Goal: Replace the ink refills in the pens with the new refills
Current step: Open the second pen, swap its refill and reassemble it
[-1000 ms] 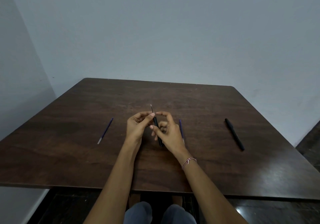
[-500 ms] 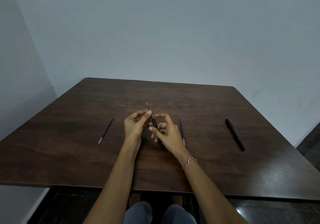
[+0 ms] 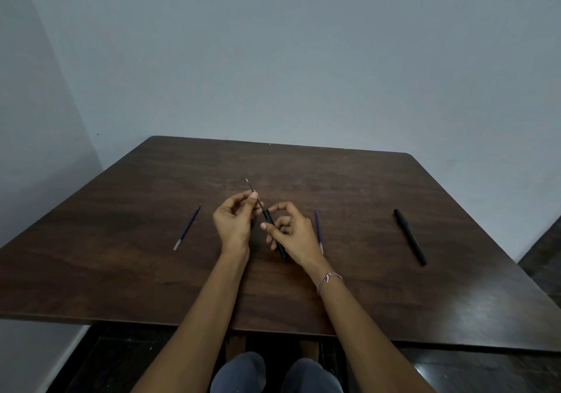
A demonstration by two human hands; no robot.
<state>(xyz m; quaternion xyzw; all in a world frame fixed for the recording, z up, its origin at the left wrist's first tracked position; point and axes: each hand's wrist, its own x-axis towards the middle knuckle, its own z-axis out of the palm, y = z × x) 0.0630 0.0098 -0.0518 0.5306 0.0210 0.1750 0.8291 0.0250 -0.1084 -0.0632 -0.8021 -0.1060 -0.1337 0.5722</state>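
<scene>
My right hand (image 3: 293, 235) grips a black pen barrel (image 3: 269, 217) above the middle of the dark wooden table (image 3: 121, 271). My left hand (image 3: 233, 219) pinches a thin refill (image 3: 250, 185) that sticks out of the barrel's far end, tip pointing away and left. A blue refill (image 3: 187, 228) lies on the table to the left of my hands. Another blue refill (image 3: 318, 228) lies just right of my right hand. A second black pen (image 3: 409, 236) rests whole at the right.
The table's front edge runs close to my knees (image 3: 276, 374). Grey walls stand behind and to the left of the table. A dark floor shows past the right edge.
My left hand has drawn the thin refill further out of the barrel, up and to the left. The right hand has stayed about where it was.
</scene>
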